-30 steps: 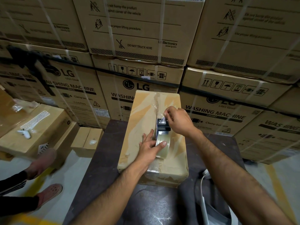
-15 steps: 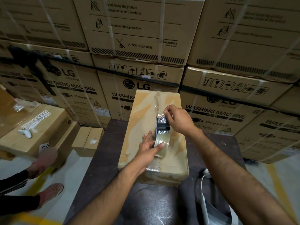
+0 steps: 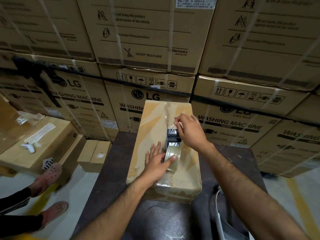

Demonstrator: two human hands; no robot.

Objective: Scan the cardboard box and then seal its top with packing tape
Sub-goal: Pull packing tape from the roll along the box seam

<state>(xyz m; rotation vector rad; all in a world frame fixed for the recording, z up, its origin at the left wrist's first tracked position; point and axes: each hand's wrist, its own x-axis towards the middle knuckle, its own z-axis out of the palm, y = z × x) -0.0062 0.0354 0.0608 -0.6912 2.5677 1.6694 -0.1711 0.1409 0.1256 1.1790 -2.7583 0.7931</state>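
A long cardboard box lies on a dark table, its top streaked with old clear tape along the middle seam. A tape dispenser with a roll of clear packing tape rests on the box top. My left hand grips the roll, thumb across its front and fingers flat on the box. My right hand is above the dispenser's black head and pinches the free end of the clear tape, lifted off the box.
Strapped washing machine cartons are stacked as a wall right behind the table. At the left stand lower boxes, one with a white scanner-like object. Another person's legs and sandals are on the floor at the left. A white cable lies on the table.
My right hand has risen from the dispenser head and moved away from me, pulling a stretch of clear tape out. My left hand stays on the roll. The other person's foot has shifted.
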